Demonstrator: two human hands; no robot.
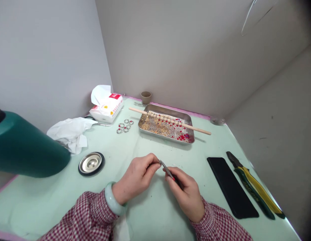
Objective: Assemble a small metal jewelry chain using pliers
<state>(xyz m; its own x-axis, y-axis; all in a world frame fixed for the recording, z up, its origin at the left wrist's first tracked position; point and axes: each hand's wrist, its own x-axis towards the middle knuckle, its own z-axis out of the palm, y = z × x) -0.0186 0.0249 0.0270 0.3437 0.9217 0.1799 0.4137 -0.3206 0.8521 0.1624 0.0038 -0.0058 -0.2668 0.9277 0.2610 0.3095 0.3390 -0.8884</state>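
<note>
My left hand (142, 170) has thumb and forefinger pinched together over the table. Whatever lies between those fingertips is too small to make out. My right hand (184, 190) grips a slim pointed metal tool (166, 168) with a dark handle and a touch of red. Its tip meets the fingertips of my left hand. Beyond both hands, a metal tray (165, 138) holds gold, clear and red beads. A wooden stick (199, 130) with a row of small rings or beads around it rests across the tray. Left of the tray lie several beaded rings (125, 126) with red beads.
A green bottle (27, 147) leans in at left, near a round metal lid (91, 163). Crumpled tissue (70, 132), a tissue pack (107, 108) and a small cup (145, 97) stand behind. At right lie a black flat case (232, 187) and large pliers (256, 187). Walls enclose the table.
</note>
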